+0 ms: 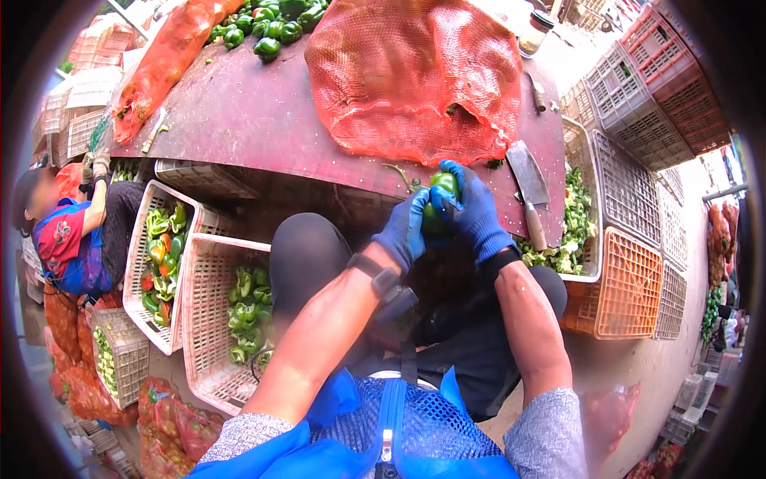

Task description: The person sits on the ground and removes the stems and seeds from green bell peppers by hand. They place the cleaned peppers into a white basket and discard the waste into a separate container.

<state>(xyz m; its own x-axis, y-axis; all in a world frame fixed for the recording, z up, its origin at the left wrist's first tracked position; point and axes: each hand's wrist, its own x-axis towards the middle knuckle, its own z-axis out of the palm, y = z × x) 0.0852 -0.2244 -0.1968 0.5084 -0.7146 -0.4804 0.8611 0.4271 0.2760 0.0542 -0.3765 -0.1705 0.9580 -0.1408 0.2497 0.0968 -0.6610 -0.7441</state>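
Observation:
My left hand (407, 224) and my right hand (476, 209), both in blue coated gloves, close around a green bell pepper (446, 181) just over the table's near edge. Green flesh shows above and below my fingers; whether it is whole or split is hidden. Right of my right hand, a cleaver (528, 173) with a wooden handle lies on the reddish table (251, 114). Beyond my hands spreads a red mesh sack (413, 78), partly flattened. A small stem scrap (400, 175) rests near my left fingers. Several whole green bell peppers (269, 30) are heaped at the far side.
Left of my knee stands a white plastic crate (197, 299) of green peppers, beside another crate (134, 287) of mixed peppers. At right, a crate (589, 275) of pale green trimmings adjoins an orange crate (628, 284). A co-worker (78, 233) sits at far left. A knife (154, 130) lies there.

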